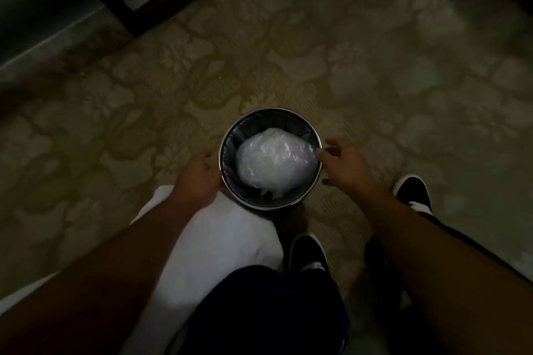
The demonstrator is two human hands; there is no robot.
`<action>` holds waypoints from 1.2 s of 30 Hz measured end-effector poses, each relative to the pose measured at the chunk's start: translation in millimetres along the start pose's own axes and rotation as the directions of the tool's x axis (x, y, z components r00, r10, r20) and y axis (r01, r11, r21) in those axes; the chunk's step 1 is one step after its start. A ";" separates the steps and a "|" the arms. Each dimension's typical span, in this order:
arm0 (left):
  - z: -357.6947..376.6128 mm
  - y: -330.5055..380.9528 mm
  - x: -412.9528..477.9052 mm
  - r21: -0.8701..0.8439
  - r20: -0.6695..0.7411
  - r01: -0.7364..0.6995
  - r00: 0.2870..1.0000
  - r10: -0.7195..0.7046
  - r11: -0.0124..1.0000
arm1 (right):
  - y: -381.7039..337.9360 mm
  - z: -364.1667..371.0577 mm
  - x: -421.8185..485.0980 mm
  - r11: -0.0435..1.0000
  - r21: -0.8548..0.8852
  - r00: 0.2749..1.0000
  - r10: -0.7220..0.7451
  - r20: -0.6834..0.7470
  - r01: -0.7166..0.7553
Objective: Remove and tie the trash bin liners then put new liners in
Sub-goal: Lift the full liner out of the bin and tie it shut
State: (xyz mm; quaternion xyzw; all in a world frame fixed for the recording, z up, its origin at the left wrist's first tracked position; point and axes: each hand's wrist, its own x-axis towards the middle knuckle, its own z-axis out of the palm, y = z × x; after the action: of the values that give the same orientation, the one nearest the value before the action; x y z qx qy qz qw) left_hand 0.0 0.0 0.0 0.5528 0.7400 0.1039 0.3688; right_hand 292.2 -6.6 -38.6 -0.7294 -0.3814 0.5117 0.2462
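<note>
Stood over bin (268,119) on patterned carpet (375,66), with liner (271,161) bunched white inside. Pinched liner's edge at right rim with right hand (346,167). Held left hand (197,179) at left rim, fingers loosely curled; grip impossible to tell.

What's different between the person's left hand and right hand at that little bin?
The left hand lies against the left rim of the bin, fingers close together; the right hand is at the right rim, fingers spread. The right hand seems to pinch a corner of the pale plastic bag; the left hand touches no plastic, and whether it grips the rim is unclear. Both show their backs to the camera.
</note>
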 end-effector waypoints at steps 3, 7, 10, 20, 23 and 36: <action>2.8 1.3 11.0 -0.221 0.142 0.160 0.981 -0.130 0.962 | -1.8 9.9 1.9 1.000 -0.015 1.000 -0.007 0.004 0.007; 8.5 7.7 20.1 -0.472 0.212 0.299 0.952 -0.223 0.829 | 7.7 16.4 7.1 0.999 0.026 0.999 0.027 0.042 -0.028; 9.9 6.4 25.1 -0.482 0.262 0.330 0.938 -0.226 0.812 | 6.5 16.7 8.9 1.000 0.023 0.999 0.004 0.053 -0.005; 0.2 20.3 17.5 -0.542 0.289 0.321 0.939 -0.187 0.776 | -19.0 8.3 -11.8 0.993 -0.039 0.994 -0.111 0.020 0.111; -12.0 34.1 7.9 -0.483 0.220 0.264 0.959 -0.176 0.835 | -39.9 -0.4 -25.4 0.990 -0.065 0.992 -0.127 0.020 0.128; -113.5 103.0 -56.2 -0.352 0.128 0.090 0.991 -0.047 0.932 | -142.6 -57.3 -109.4 0.972 -0.142 0.983 -0.181 0.036 0.185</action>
State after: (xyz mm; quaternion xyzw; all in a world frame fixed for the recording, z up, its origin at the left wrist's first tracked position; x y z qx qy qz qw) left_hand 8.0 16.4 162.2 0.4555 0.7047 0.1909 0.5094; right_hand 282.1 -9.4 149.7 -0.7012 -0.4860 0.4662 0.2341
